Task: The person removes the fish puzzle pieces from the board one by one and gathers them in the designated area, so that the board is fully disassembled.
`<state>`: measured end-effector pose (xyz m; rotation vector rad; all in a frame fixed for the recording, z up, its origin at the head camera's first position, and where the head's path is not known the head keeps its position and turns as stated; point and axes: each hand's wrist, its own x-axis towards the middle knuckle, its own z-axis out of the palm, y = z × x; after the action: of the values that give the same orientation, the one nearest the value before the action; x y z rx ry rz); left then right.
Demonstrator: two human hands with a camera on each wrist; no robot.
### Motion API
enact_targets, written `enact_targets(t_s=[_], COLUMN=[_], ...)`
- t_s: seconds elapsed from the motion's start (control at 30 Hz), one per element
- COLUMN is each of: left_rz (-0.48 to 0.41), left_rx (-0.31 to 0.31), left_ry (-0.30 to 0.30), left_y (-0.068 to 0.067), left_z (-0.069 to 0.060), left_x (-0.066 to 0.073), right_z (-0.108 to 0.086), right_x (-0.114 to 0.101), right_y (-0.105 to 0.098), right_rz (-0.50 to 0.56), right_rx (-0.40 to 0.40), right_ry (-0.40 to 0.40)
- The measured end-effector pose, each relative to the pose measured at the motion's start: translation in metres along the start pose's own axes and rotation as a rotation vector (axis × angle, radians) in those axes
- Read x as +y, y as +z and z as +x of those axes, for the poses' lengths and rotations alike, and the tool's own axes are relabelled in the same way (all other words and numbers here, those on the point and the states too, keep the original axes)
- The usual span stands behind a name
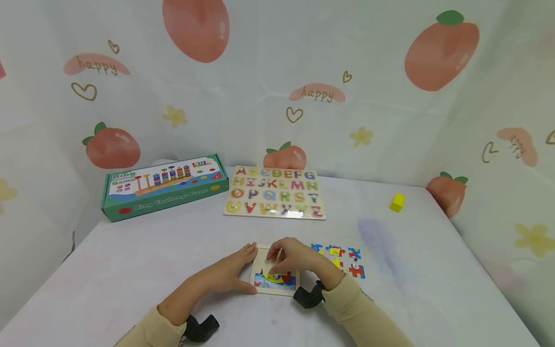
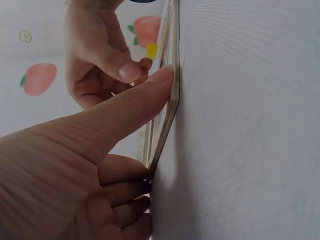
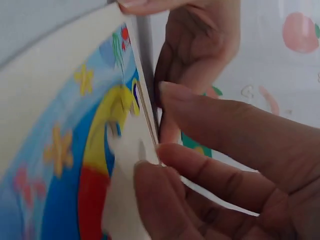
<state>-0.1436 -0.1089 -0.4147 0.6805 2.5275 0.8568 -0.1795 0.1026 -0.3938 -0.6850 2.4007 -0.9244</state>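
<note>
A small wooden jigsaw tray (image 1: 277,291) lies on the table, its near part filled with a sea picture and bare wood farther in. My left hand (image 1: 227,270) rests along the tray's left side. In the left wrist view its thumb (image 2: 145,97) lies on the frame and the other fingers rest against the edge and table. Over the tray is my right hand (image 1: 295,255), fingers loosely bent. The right wrist view shows a gap between its thumb (image 3: 200,112) and fingers, with no piece visible there. Several loose jigsaw pieces (image 1: 356,271) lie just right, partly behind the right forearm.
Behind the tray lies a wooden alphabet board (image 1: 274,193). A green ring game box (image 1: 166,188) stands at the back left. One yellow block (image 1: 397,202) sits at the back right. Patterned cloth (image 1: 243,111) hangs behind the white-covered table (image 1: 130,270).
</note>
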Motion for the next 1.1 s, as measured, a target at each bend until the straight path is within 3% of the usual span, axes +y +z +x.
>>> enact_targets(t_s=[0.17, 0.57, 1.1], left_rz=[-0.012, -0.030, -0.042], left_rx=[0.000, 0.004, 0.003], left_ry=[0.007, 0.013, 0.013], left_y=[0.000, -0.001, -0.002], left_z=[0.000, -0.002, -0.003], left_x=[0.001, 0.003, 0.005], right_z=[0.001, -0.003, -0.001], right_x=[-0.006, -0.010, -0.006], right_y=[0.010, 0.017, 0.018], right_rz=[-0.015, 0.041, 0.032], right_rx=[-0.072, -0.057, -0.075], right_ry=[-0.032, -0.023, -0.054])
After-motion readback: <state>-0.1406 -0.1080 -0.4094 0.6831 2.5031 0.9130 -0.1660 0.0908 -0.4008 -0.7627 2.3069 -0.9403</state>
